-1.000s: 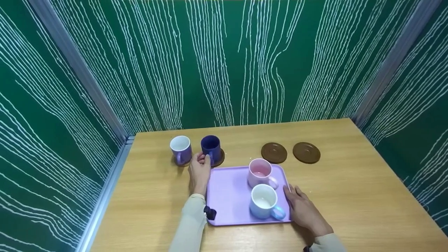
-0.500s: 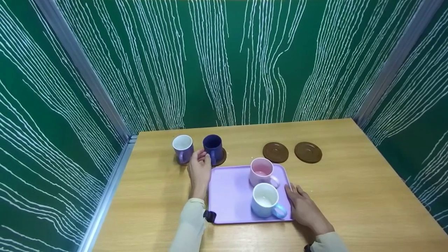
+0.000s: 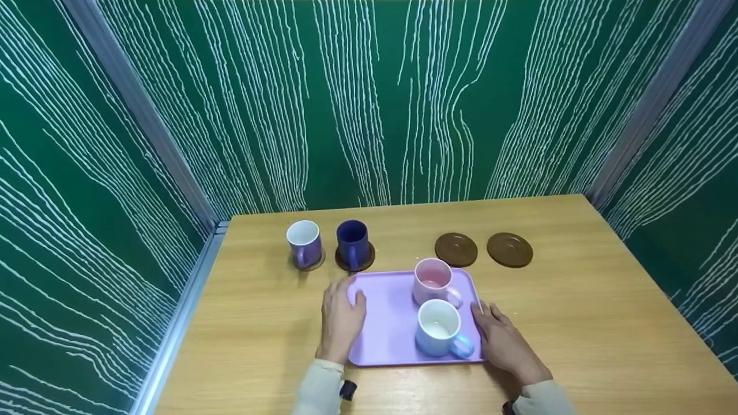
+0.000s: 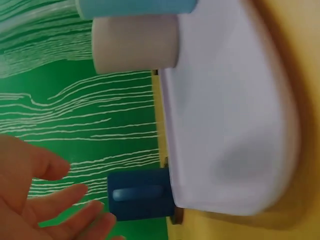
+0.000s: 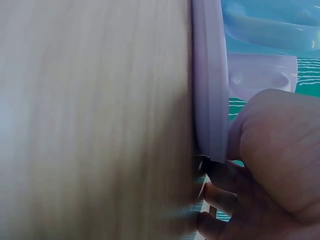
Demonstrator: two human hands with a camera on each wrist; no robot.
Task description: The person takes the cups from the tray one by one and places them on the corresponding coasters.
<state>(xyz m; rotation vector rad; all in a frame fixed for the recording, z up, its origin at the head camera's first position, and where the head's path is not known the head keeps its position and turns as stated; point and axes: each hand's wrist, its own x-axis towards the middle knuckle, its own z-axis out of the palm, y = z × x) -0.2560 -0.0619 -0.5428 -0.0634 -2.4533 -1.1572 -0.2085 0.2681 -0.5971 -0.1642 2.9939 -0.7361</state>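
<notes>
My left hand (image 3: 341, 317), fingers extended and thumb apart, hovers over the left edge of the lilac tray (image 3: 383, 328). The left wrist view shows nothing in that hand (image 4: 50, 200). At the tray's right edge, my right hand (image 3: 510, 349) grips the rim, thumb on the upper side and fingers outside and below (image 5: 265, 175). On the tray's right half stand a pink mug (image 3: 424, 291) and, nearer me, a light blue mug (image 3: 433, 343). A dark blue mug (image 3: 354, 249) stands upright on a brown coaster (image 3: 369, 260) just beyond the tray's far left corner.
Left of the dark blue mug, a purple mug (image 3: 308, 252) with a white inside stands on another coaster (image 3: 316, 265). Two bare brown coasters (image 3: 456, 249) lie behind the tray at right. Green walls (image 3: 340, 161) with white lines border the wooden table (image 3: 588, 323).
My left hand has let go of the dark blue mug's handle and come back toward me to the tray's left edge. My right hand stays at the right edge.
</notes>
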